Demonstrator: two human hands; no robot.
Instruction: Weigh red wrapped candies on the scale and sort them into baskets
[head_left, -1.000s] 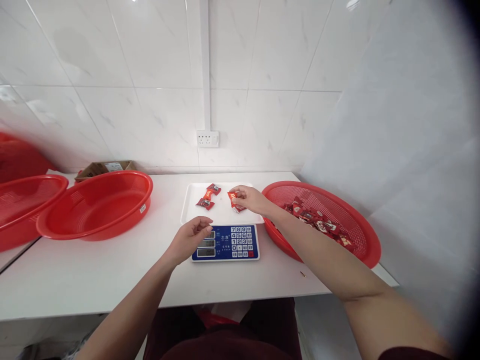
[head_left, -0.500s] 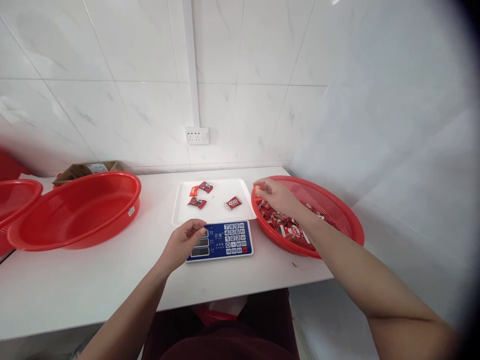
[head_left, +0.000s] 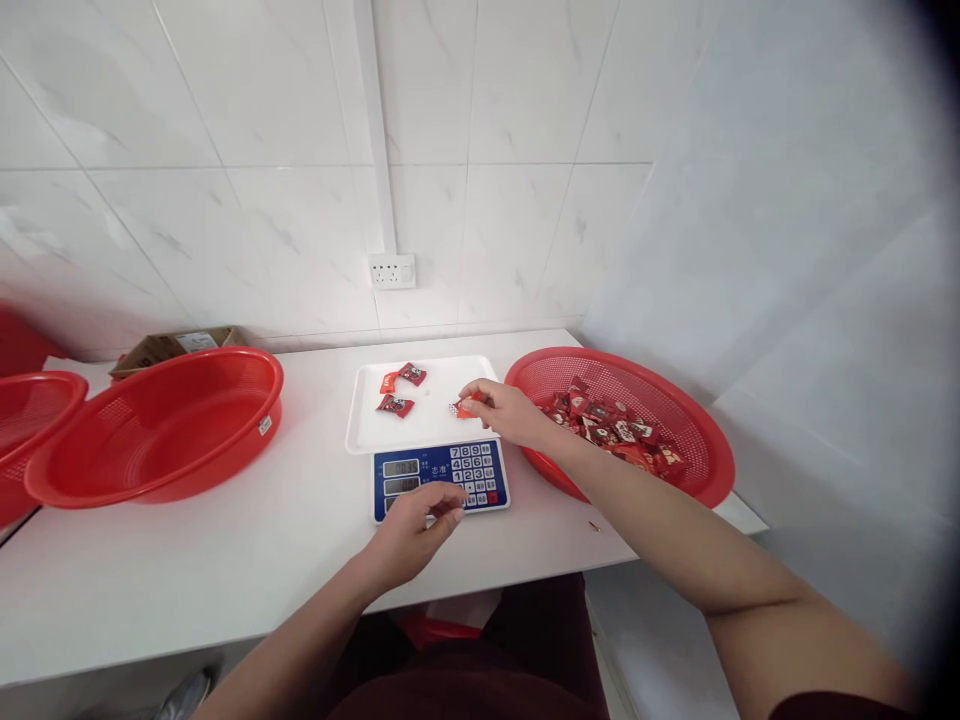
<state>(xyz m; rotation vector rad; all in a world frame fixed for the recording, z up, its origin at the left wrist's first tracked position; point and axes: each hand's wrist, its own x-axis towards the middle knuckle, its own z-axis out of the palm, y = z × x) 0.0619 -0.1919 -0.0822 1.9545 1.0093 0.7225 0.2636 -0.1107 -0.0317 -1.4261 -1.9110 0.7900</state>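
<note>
My right hand (head_left: 510, 412) pinches an orange-red wrapped candy (head_left: 468, 408) over the right part of the white weighing tray (head_left: 367, 432). A checkered wrapper end shows just beside those fingertips; the rest of that piece is hidden. On the tray's left half lie a small orange candy (head_left: 388, 382) and two dark red wrapped candies (head_left: 412, 374). My left hand (head_left: 416, 535) hovers empty over the front of the blue scale panel (head_left: 439, 456), thumb and fingers apart, covering some keys and part of the lower displays.
To the right stands a red perforated basket (head_left: 709, 455) holding many wrapped candies (head_left: 622, 430). Red basins (head_left: 165, 480) and a cardboard box (head_left: 161, 350) occupy the left. A tiny gold scrap (head_left: 595, 526) lies near the table's front edge. The tiled wall has a socket (head_left: 391, 271).
My right hand has carried the orange-red candy left from the basket's rim to over the tray. My left hand has shifted right and nearer me, uncovering the scale's upper display.
</note>
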